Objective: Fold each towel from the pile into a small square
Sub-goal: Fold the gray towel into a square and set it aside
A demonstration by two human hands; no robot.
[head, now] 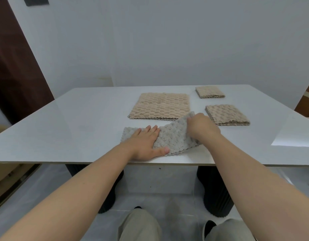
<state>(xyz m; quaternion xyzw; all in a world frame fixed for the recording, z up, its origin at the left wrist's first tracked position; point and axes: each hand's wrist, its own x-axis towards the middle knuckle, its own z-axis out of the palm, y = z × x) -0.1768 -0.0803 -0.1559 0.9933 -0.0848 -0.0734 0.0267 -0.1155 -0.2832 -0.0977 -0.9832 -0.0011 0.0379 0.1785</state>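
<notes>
A grey textured towel (173,136) lies near the table's front edge, folded into a strip. My left hand (146,143) presses flat on its left half, fingers spread. My right hand (201,126) pinches the towel's right end and holds it lifted off the table, curling toward the left. Behind it a pile of flat beige towels (159,106) lies unfolded. Two stacks of folded beige squares sit to the right: one nearer (226,114), one farther back (210,91).
The white table (80,122) ends in a front edge just below my hands, with bare surface on its left half. A white wall stands behind. Dark table legs (216,193) and my knees show below.
</notes>
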